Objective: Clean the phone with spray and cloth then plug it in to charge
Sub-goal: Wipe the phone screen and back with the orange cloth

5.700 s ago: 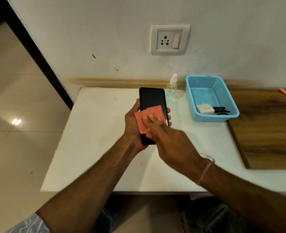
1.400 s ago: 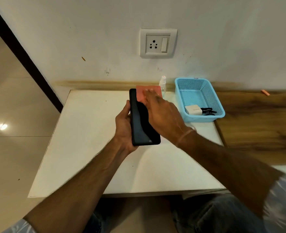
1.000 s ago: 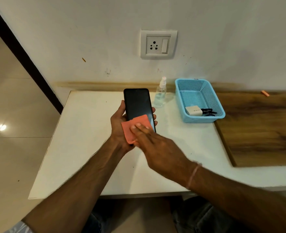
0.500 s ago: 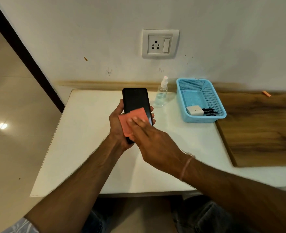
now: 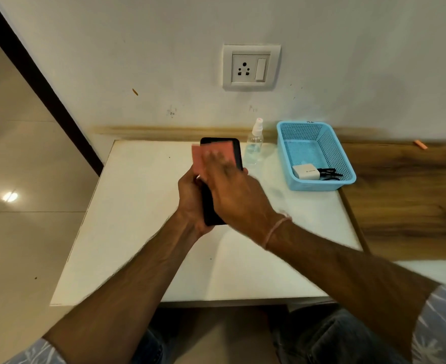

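One glossy black rectangular phone point(image 5: 211, 211), left hand point(image 5: 190, 199) grasping its lower half, right hand point(image 5: 235, 195), fingers flat, pressing soft coral cloth point(image 5: 198, 160) on its top.

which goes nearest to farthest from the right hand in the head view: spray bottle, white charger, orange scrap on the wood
From the right hand:
1. spray bottle, just beyond it, slightly right.
2. white charger, further right, in the blue basket.
3. orange scrap, far right, at the back of the wooden top.
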The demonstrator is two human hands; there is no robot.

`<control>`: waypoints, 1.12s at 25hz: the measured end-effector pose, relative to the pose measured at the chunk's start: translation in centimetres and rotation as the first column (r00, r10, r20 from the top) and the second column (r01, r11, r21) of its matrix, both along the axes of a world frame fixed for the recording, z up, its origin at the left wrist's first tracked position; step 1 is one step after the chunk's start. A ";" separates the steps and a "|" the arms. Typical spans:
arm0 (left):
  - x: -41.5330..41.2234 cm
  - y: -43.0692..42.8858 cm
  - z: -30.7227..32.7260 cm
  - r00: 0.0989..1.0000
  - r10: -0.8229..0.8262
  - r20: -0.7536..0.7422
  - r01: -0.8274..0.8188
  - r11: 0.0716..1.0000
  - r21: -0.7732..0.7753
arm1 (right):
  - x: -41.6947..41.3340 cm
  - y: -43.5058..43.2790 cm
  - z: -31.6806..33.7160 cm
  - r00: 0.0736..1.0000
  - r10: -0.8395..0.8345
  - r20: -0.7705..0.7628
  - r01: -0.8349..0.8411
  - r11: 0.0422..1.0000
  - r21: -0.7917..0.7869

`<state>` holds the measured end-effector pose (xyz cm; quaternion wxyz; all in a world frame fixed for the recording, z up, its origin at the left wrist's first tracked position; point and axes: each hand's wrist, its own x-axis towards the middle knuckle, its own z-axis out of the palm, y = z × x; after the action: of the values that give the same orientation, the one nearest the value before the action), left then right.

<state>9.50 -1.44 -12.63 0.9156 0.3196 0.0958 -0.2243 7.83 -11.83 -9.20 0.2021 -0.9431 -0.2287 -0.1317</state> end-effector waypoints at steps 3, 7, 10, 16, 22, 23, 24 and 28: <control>0.2 0.1 -0.2 0.999 -0.013 -0.042 0.011 0.999 -0.042 | -4.4 -2.2 -2.1 0.987 0.151 0.051 -0.142 0.980 -0.140; 0.2 0.0 -0.5 0.998 -0.005 -0.064 0.011 0.995 0.094 | -1.4 -4.7 -0.6 0.994 -0.012 0.108 0.030 0.986 -0.162; -0.2 -0.6 -0.2 0.999 0.023 -0.045 -0.016 0.990 0.143 | 2.7 -3.2 1.2 0.984 -0.174 0.034 0.175 0.984 -0.018; 0.1 -0.1 0.2 1.000 -0.013 -0.015 0.012 1.000 -0.028 | -2.3 -1.1 -0.9 0.998 0.047 0.050 -0.042 0.994 -0.099; 0.1 -0.3 0.2 0.999 -0.018 -0.049 0.021 0.998 0.063 | -0.6 -4.2 0.1 0.996 -0.033 0.077 0.041 0.994 -0.097; -0.1 -0.6 0.3 0.999 -0.005 -0.052 0.010 0.996 0.089 | 0.8 -3.9 0.8 0.994 -0.104 0.043 0.107 0.993 -0.056; -0.2 -0.8 0.4 0.999 0.002 -0.053 0.004 0.995 0.098 | 1.8 -3.2 1.2 0.990 -0.141 0.019 0.142 0.990 -0.026; -0.3 -0.8 0.8 0.999 -0.044 -0.017 0.044 0.999 -0.005 | -0.4 -0.8 0.3 0.999 -0.045 0.022 0.046 0.997 -0.066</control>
<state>9.21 -2.23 -11.84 0.9102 0.3178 0.0961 -0.2476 7.44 -12.61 -8.89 0.1654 -0.9529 -0.2134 -0.1383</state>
